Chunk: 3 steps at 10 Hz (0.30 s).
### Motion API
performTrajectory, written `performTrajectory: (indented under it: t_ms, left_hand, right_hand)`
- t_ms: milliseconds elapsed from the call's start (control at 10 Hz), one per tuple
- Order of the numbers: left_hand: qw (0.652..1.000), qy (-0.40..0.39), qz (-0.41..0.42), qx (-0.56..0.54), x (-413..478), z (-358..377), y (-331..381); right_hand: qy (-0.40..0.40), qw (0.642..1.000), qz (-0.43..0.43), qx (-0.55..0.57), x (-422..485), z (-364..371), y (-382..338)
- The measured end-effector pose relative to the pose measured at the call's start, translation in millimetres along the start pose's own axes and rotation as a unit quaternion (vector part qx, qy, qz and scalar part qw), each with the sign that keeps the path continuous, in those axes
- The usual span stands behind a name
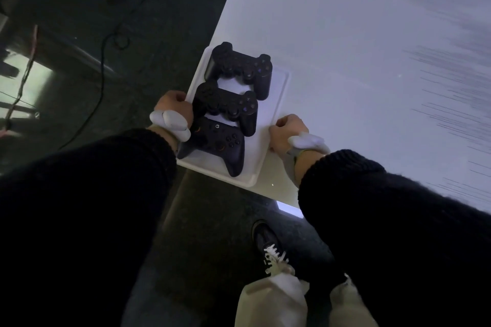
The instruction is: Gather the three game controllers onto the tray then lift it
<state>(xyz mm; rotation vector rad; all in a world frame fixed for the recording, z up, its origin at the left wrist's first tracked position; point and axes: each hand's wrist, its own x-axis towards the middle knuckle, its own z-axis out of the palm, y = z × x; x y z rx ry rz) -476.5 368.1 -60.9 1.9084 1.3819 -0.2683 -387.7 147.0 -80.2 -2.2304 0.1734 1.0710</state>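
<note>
Three black game controllers lie in a row on a white tray at the near left corner of the white table: the far controller, the middle controller, and the near controller with orange marks. My left hand is closed on the tray's left edge. My right hand is closed on the tray's right edge. The tray's near corner juts past the table edge. Whether the tray rests on the table or hangs just above it, I cannot tell.
The white table stretches to the right and far side. Dark floor with black cables lies to the left. My shoe and light trousers stand below the table's near edge.
</note>
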Motion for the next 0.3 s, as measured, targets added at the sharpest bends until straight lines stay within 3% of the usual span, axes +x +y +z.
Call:
performTrajectory:
  t_ms: [200, 300]
  left_hand:
    - [0.987, 0.148, 0.056, 0.008, -34.0, 20.3, 28.2]
    - [0.981, 0.119, 0.156, -0.005, -64.4, 36.4, 72.5]
  right_hand:
    - [-0.008, 0.993, -0.061, -0.097, -15.4, -38.9, 9.9]
    - [0.027, 0.979, -0.101, -0.175, -38.6, -96.0, 5.4]
